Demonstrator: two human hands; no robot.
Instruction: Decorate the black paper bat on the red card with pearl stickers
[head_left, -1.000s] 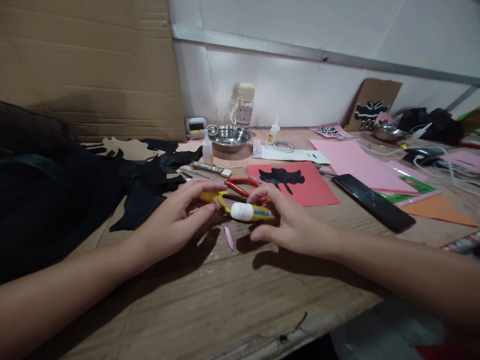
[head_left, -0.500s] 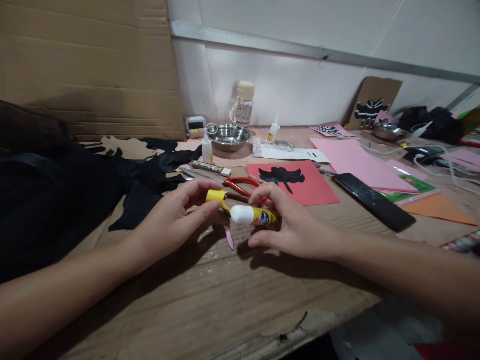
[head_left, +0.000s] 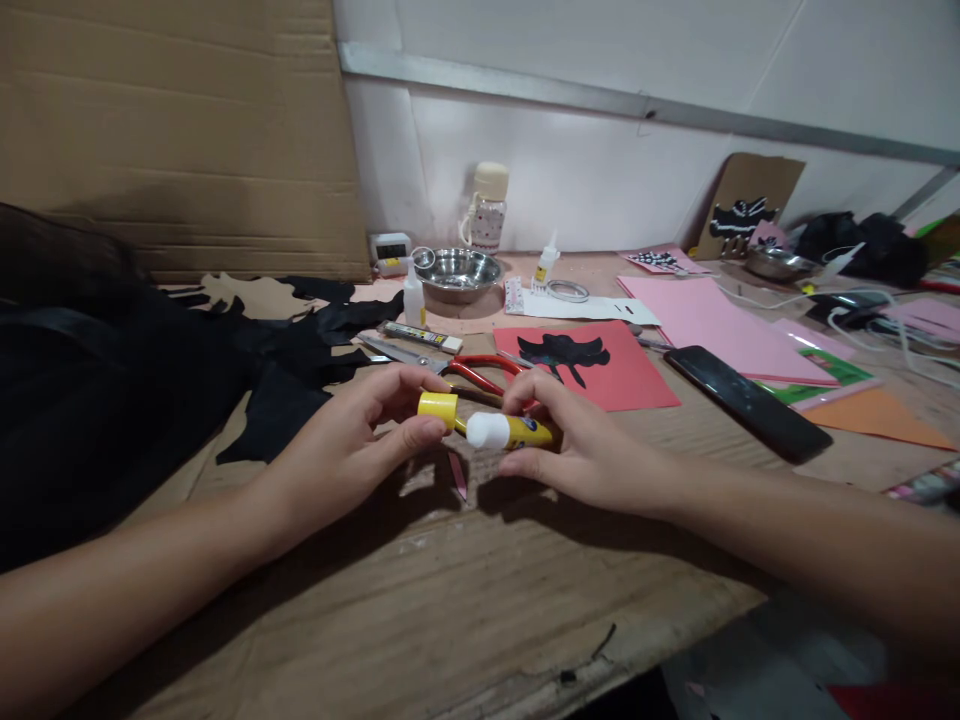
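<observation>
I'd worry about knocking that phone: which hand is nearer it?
Right. The right hand is left of the phone; the left hand is farther left, beyond the glue stick.

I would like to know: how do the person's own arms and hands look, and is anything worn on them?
The left hand and right hand wear no gloves, and no ring shows. The left forearm and right forearm are bare, without visible sleeve, watch or bracelet.
</observation>
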